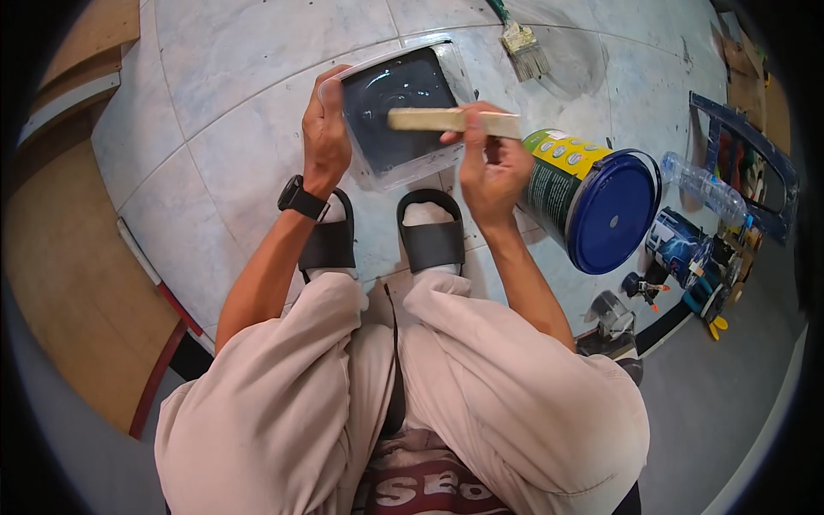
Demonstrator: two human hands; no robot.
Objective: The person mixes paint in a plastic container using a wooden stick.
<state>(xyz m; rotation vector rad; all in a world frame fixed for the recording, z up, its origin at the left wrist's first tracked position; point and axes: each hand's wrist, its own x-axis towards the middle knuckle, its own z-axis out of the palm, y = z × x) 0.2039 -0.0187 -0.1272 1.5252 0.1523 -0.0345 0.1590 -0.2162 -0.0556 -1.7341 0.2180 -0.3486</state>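
Note:
A clear plastic container (390, 176) with dark grey liquid (403, 81) in it is on the tiled floor between my feet and the far side. My left hand (327, 137) grips its left wall, the thumb over the rim. My right hand (493, 167) holds a flat, pale wooden stick (429, 119) between thumb and fingers. The stick's left end is over the dark liquid; whether it dips in is hard to tell. Rings show on the liquid's surface. A large paint bucket (562, 184) with a blue lid lies just right of my right hand.
A used paintbrush (525, 53) lies beyond the container. To the right are a plastic bottle (705, 187), a dark frame (777, 176), a blue can (676, 245) and several tools. Wooden boards (81, 283) stand at the left. My sandalled feet are close below the container.

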